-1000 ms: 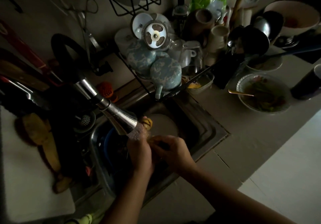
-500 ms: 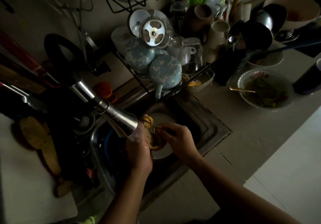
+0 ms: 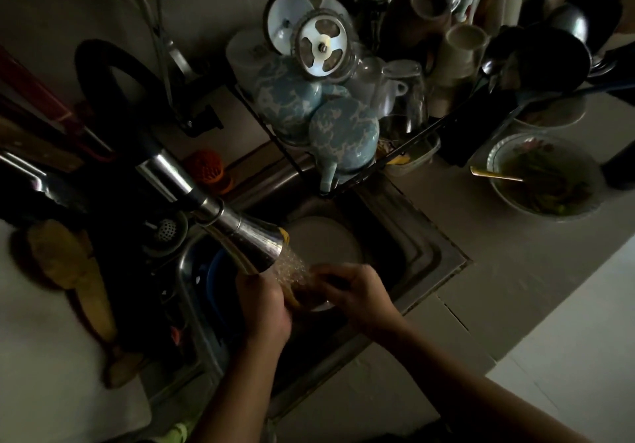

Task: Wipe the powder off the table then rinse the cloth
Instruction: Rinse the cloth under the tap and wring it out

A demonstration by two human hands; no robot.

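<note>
Steel, dull in the dim light: the conical metal spray head (image 3: 245, 236) is my landmark; just below its nozzle my left hand (image 3: 264, 308) and right hand (image 3: 357, 293) meet, the fingers of both curled tight round the crumpled yellow-brown cloth (image 3: 298, 300), bunched between them under the beaded water stream (image 3: 292, 267); both forearms angle in over the square stainless sink (image 3: 433, 250); beside the nozzle, in the basin, lies a round pale plate (image 3: 323, 240); beyond the head stand mottled blue ceramic mugs (image 3: 343, 133), glossy and upturned; right of the head runs a smooth grey countertop (image 3: 515, 288); the kitchen around it is dark.
</note>
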